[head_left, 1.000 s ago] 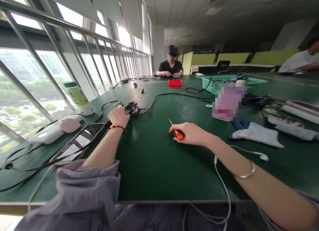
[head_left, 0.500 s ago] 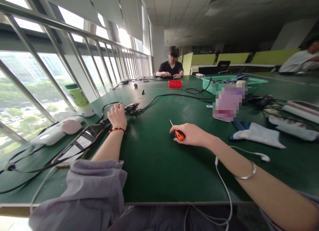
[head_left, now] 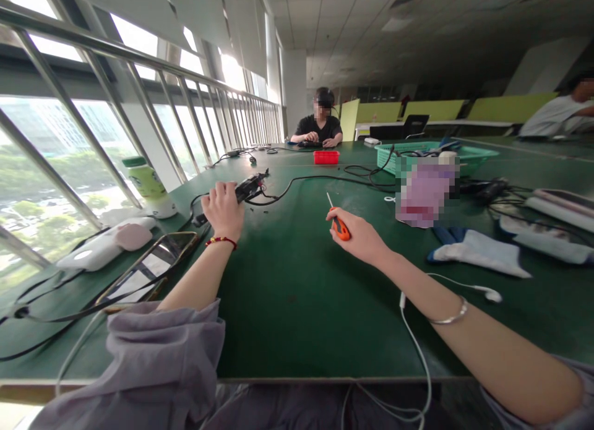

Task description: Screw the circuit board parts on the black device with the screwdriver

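Left hand (head_left: 226,208): fingers curled round black device (head_left: 250,186), nearer than red box (head_left: 327,158) and left of it; right hand (head_left: 362,237): fingers wrapped round screwdriver (head_left: 342,229), nearer than red box, tip pointing roughly its way, well apart; basket (head_left: 387,161) right of red box.

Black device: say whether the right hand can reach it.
Probably yes: mostly bare table lies between the right hand and the device, though the screwdriver fills that hand's grip and the left hand covers part of the device.
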Motion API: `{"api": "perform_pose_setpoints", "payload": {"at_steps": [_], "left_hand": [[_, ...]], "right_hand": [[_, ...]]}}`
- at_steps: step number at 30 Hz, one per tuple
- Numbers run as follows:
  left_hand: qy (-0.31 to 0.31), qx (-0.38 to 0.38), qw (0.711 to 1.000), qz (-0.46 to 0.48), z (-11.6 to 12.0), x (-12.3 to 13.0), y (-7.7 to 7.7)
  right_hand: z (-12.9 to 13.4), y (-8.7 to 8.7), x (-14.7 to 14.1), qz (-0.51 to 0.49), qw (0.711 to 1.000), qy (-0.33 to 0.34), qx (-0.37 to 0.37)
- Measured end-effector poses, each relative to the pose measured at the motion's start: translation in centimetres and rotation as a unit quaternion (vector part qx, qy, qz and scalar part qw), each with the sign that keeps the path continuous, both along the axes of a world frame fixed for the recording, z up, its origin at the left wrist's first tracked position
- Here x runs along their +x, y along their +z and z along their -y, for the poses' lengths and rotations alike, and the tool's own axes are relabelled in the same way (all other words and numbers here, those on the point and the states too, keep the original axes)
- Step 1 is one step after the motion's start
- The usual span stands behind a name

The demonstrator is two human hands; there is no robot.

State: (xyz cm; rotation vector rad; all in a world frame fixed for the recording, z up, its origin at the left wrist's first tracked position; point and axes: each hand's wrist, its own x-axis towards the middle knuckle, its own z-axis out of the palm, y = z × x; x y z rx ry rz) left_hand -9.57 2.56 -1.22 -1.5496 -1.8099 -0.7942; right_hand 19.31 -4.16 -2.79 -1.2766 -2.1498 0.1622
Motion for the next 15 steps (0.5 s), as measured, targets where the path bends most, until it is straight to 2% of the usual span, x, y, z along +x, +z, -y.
{"api": "perform_pose_setpoints", "payload": {"at_steps": [3, 5, 9, 12, 15], "left_hand": [[-0.088, -0.018, 0.995, -0.035, 0.7, 2.6, 0.5], [-0.169, -0.057, 0.98, -0.092, 1.2, 4.6, 0.4], [-0.326, -0.109, 0.913, -0.219, 2.0, 8.1, -0.7], [-0.412, -0.138, 0.873, -0.222, 2.2, 9.8, -1.5], [-0.445, -0.198, 0.855, -0.177, 1.9, 10.0, -1.7]], "right_hand": [[-1.1, -0.4, 0.6, -0.078, 0.996, -0.04, 0.034], [-1.7, -0.6, 1.1, -0.121, 0.989, -0.071, 0.055], [-2.1, -0.5, 1.6, -0.154, 0.978, -0.111, 0.09], [-2.3, -0.7, 1.6, -0.14, 0.98, -0.118, 0.082], [-2.4, -1.1, 1.5, -0.102, 0.988, -0.109, 0.028]]}}
